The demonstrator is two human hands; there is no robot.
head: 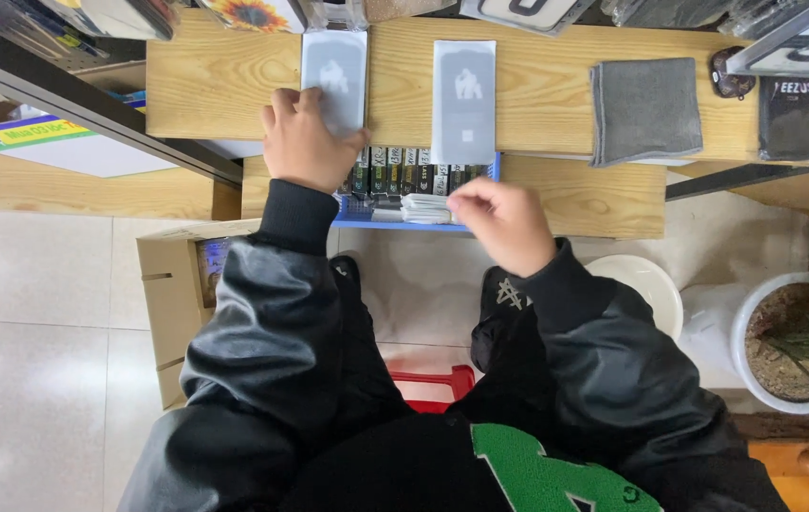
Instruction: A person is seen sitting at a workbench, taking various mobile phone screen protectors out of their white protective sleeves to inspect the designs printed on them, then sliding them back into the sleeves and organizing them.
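Hands work at the desk's (537, 90) near edge. The left hand (302, 142) presses flat, grip open, on a grey sleeve (333, 76) near the far edge. The right hand (504, 223) pinches a stack of white packets (423, 209) in the blue tray (357, 216) below. A second grey sleeve (463, 100) lies just beside.

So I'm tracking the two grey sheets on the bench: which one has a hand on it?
The left sheet: the left hand rests on its lower edge. The right sheet lies untouched.
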